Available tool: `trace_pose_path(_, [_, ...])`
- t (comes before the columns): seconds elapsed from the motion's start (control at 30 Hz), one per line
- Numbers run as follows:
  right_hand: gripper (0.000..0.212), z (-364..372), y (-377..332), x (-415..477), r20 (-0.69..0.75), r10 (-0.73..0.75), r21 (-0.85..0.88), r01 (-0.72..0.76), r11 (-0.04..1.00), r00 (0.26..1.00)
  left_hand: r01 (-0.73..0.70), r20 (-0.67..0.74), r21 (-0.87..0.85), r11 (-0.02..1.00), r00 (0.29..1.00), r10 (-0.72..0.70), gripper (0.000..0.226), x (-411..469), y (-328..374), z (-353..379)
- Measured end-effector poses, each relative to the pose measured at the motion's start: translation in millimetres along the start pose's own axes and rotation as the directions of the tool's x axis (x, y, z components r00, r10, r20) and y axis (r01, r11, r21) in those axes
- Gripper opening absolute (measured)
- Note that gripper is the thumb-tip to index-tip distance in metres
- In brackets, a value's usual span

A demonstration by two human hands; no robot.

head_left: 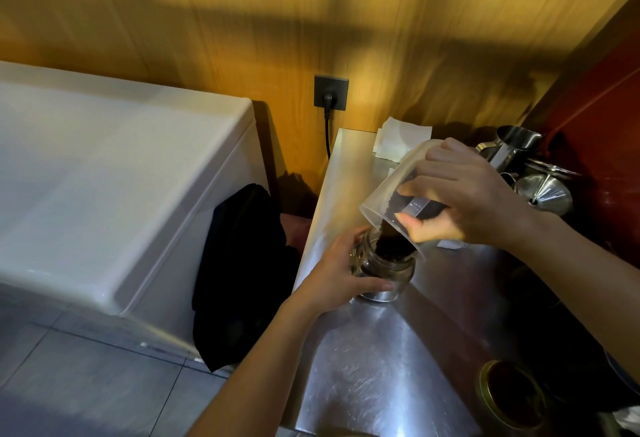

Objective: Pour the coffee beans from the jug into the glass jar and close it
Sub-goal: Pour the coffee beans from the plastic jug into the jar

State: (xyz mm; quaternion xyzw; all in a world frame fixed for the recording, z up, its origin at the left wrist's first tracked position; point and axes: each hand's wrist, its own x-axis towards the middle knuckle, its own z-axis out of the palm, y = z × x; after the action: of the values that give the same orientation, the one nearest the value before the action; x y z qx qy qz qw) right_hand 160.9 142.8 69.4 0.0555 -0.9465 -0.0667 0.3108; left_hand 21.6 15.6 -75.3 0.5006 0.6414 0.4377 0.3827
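Observation:
A clear plastic jug [391, 190] is tipped steeply, mouth down and to the left, held by its handle in my right hand [464, 194]. Dark coffee beans [386, 239] stream from its spout into the open glass jar [384, 273] standing on the steel counter [381, 367]. My left hand [339, 273] wraps around the jar's left side and steadies it. Beans lie piled inside the jar's mouth. A round gold-rimmed lid [510, 393] lies upside down on the counter at the near right, apart from both hands.
Steel pitchers and a metal funnel [543, 190] crowd the counter's far right. White paper [403, 140] lies at the back by the wooden wall. A white chest appliance [104, 176] stands to the left, with a black cloth [242, 263] in the gap. A wall socket [330, 92] holds a plug.

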Motion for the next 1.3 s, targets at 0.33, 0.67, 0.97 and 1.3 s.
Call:
trace_pose_path(0.33, [0.021,-0.8,-0.8,0.9,0.009,-0.012,-0.026,0.013,1.000,1.000,-0.008,-0.006,-0.006,1.000,1.000,0.008,0.079,0.3,-0.9,-0.3])
trace_pose_path(0.67, [0.022,0.5,-2.7,-1.1,-0.042,-0.027,-0.038,0.025,0.999,0.999,-0.014,-0.010,-0.017,1.000,1.000,0.013,0.079,-0.4,0.4,1.4])
trace_pose_path(0.97, [0.022,2.0,-6.9,-0.6,-0.055,-0.026,-0.055,0.023,0.998,0.998,-0.005,-0.005,-0.028,1.000,1.000,0.005,0.078,-1.8,2.3,1.0])
trace_pose_path(1.3, [0.026,1.8,-8.0,-3.2,-0.043,-0.004,-0.085,0.001,0.996,0.999,-0.011,-0.006,-0.024,1.000,1.000,0.010,0.075,-2.1,3.9,1.3])
